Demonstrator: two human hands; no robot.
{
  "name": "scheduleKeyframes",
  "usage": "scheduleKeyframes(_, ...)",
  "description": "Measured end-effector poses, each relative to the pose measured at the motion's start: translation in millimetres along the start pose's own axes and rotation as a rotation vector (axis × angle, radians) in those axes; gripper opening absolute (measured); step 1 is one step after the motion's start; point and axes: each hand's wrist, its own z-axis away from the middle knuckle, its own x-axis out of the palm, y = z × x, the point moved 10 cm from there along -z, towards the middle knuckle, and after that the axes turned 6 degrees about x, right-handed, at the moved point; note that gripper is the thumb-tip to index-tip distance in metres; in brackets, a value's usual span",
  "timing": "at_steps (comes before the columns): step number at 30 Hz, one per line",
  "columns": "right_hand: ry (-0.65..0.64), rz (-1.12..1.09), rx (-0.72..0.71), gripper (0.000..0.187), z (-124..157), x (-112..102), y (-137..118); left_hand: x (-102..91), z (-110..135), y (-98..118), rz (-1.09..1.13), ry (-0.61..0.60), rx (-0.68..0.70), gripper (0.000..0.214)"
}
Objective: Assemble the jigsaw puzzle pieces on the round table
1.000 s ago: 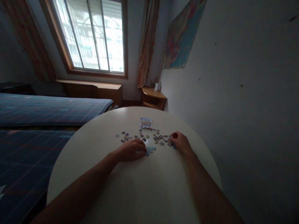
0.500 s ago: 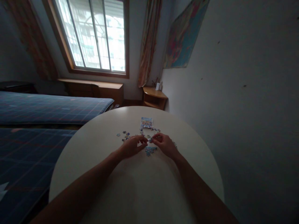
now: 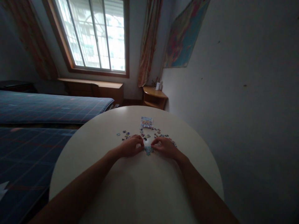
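Note:
On the round white table (image 3: 140,186) lie several loose jigsaw pieces (image 3: 126,135) and a small joined patch of bluish pieces (image 3: 148,151). My left hand (image 3: 130,146) and my right hand (image 3: 164,147) rest on either side of that patch, fingers curled and pinched at its edges. What each pinch holds is too small to make out. A small printed picture card (image 3: 146,122) lies just beyond the pieces. More loose pieces (image 3: 163,136) spread behind my right hand.
A bed with a blue checked cover (image 3: 46,107) stands to the left of the table. A wall (image 3: 245,109) runs close along the right. A wooden corner shelf (image 3: 154,96) and a window (image 3: 93,34) are at the back.
My right hand came in from the right-hand pieces to the middle. Both hands then dropped slightly toward me onto the joined bluish patch.

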Motion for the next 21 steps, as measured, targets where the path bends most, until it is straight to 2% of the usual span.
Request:
scheduleKeyframes(11, -0.128, 0.088, -0.189, 0.015, 6, 15, -16, 4.9, 5, 8, -0.083, -0.058, 0.067, 0.007)
scheduleKeyframes(21, -0.127, 0.109, -0.235, 0.014, 7, 18, -22, 9.6, 5, 10, -0.107, -0.078, 0.093, 0.006)
